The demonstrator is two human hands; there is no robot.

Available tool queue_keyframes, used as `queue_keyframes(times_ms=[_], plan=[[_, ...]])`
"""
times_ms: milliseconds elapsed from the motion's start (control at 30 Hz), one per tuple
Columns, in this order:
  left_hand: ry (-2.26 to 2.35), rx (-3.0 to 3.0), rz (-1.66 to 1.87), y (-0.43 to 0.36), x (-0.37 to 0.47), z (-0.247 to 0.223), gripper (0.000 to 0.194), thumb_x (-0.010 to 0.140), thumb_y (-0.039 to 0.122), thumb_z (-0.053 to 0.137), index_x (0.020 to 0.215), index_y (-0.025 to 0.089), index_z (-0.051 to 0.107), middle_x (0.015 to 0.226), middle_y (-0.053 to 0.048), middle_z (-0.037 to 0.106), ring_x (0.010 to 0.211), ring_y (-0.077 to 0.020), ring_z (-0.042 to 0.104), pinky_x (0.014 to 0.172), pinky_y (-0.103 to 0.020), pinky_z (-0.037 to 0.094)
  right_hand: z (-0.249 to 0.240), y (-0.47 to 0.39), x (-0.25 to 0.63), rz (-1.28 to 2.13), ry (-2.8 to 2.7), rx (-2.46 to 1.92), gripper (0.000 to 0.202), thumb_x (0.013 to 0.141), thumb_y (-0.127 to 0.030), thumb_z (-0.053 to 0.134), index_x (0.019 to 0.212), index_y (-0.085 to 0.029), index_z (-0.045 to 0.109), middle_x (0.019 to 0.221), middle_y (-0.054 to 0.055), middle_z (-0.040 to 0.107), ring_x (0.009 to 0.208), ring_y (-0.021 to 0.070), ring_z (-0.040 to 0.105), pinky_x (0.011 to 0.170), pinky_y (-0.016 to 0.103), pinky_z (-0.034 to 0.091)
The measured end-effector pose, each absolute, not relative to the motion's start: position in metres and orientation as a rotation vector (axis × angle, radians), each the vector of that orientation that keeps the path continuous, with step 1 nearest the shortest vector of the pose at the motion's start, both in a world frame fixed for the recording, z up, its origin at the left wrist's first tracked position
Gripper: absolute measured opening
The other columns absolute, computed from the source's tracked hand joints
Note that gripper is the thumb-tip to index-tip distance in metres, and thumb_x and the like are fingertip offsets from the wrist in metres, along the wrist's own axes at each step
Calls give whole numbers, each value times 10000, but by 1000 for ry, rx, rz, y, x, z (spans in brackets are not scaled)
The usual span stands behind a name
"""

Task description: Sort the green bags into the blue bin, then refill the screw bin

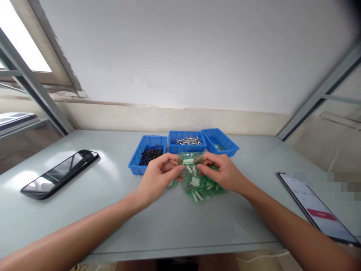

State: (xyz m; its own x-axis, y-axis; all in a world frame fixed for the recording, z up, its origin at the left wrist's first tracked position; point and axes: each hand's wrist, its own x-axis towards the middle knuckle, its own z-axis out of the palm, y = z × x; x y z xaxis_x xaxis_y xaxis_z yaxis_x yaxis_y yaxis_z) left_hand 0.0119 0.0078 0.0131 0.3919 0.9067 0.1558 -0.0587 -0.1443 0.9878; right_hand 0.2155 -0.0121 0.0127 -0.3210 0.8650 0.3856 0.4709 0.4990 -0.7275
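Note:
My left hand (158, 176) and my right hand (224, 171) each pinch one side of a small green see-through plastic bag (190, 161) between thumb and fingers. White plugs and what look like screws show through the film. Below and to the right, more green bags (213, 184) with white plugs and screws lie on the table, partly under the held one. Part of another green bag (172, 183) shows beneath my left hand. My hands hide where the bags overlap.
Behind my hands stand three blue bins: one with black screws (151, 154), one with silver screws or nails (189, 140), and a tilted one (222, 142) with a little green plastic inside. A dark phone-like device (60, 175) lies left, a lit phone (316, 207) right, on the grey table (180, 229).

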Motion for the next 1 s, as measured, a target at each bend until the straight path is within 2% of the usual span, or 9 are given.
queue_keyframes(times_ms=[133,233,367,533,667,833,1000], plan=[[783,1476,1034,7,11,13,170,727,235,685,790,155,549,636,42,553,558,-98,585,557,-233,556,11,-13,215,577,-1988,-1092,95,870,-262,537,899,-191,594,616,-28,622,520,89,505,467,193,361],[813,1546,1075,8,10,12,139,739,227,674,761,157,556,646,31,556,567,-101,573,545,-221,516,10,-12,216,440,-2008,-1075,165,874,-256,528,1014,-208,601,623,-30,598,521,95,496,466,198,365],[887,1711,1213,9,7,13,96,746,205,669,709,153,598,694,12,549,621,-101,526,557,-207,450,8,-12,218,317,-2002,-1068,128,878,-218,508,933,-211,624,610,-29,562,521,94,485,493,202,387],[911,1864,1244,8,5,13,65,760,207,670,711,165,662,660,4,532,629,-115,481,575,-226,416,7,-13,219,515,-2055,-1056,146,916,-207,441,985,-214,569,651,-18,626,547,103,545,516,211,419],[921,1801,1261,6,5,11,67,777,234,662,799,178,689,575,34,473,534,-94,413,499,-210,362,7,-14,219,647,-1990,-1004,115,925,-225,438,990,-213,531,780,17,685,657,124,624,577,230,475],[897,1679,1169,1,5,13,152,814,280,618,899,180,694,694,-15,641,581,-116,535,500,-205,421,10,-15,219,574,-1951,-978,91,874,-199,497,944,-208,555,841,30,664,707,134,628,607,244,495],[914,1721,1159,-1,3,18,177,836,300,583,869,181,709,709,-20,662,609,-117,567,540,-201,466,12,-16,221,475,-1998,-926,222,788,-121,502,972,-216,583,907,22,671,711,128,613,653,254,497]])
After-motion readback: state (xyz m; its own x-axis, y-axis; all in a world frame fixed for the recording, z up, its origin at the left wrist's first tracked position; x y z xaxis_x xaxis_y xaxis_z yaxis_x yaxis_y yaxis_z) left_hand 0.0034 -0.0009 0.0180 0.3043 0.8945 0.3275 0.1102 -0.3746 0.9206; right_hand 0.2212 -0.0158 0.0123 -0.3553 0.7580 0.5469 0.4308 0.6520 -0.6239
